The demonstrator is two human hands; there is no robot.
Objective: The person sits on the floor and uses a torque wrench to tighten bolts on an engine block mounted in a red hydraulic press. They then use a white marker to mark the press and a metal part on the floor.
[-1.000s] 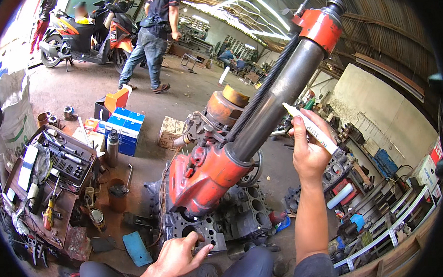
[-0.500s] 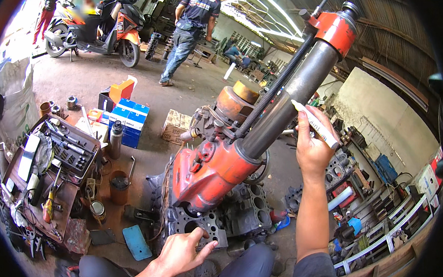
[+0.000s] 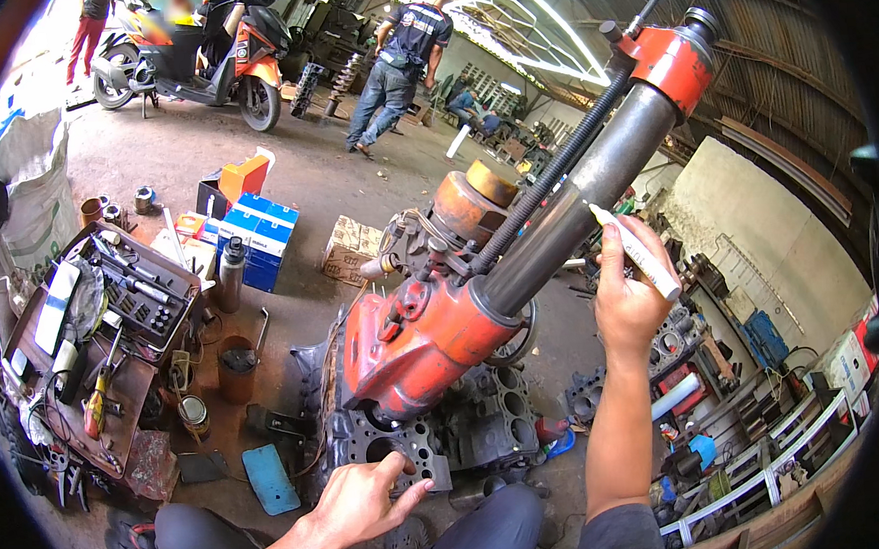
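Note:
My right hand (image 3: 632,299) is raised beside the tilted steel column (image 3: 604,181) and closed around a white marker pen (image 3: 650,260). The pen's tip points up and left, close to the column; I cannot tell whether they touch. Low in front, my left hand (image 3: 364,499) holds nothing, its thumb stretched out and apart from the forefinger. It hovers at the near edge of a grey engine block (image 3: 424,456) with round bores; contact is unclear. The column rises from a red machine body (image 3: 423,345) on this block and ends in a red head (image 3: 669,64).
On the left lies a tool tray (image 3: 142,290) crowded with tools. Blue boxes (image 3: 259,239), a rusty can (image 3: 236,365) and a carton (image 3: 352,249) stand nearby. Another engine block (image 3: 502,415) sits right of the machine. Farther back are a scooter (image 3: 215,63) and a walking person (image 3: 404,63).
The marker has tilted in my right hand, its rear end shifting right and down. My left hand stays nearly still. The person at the back has stepped farther away.

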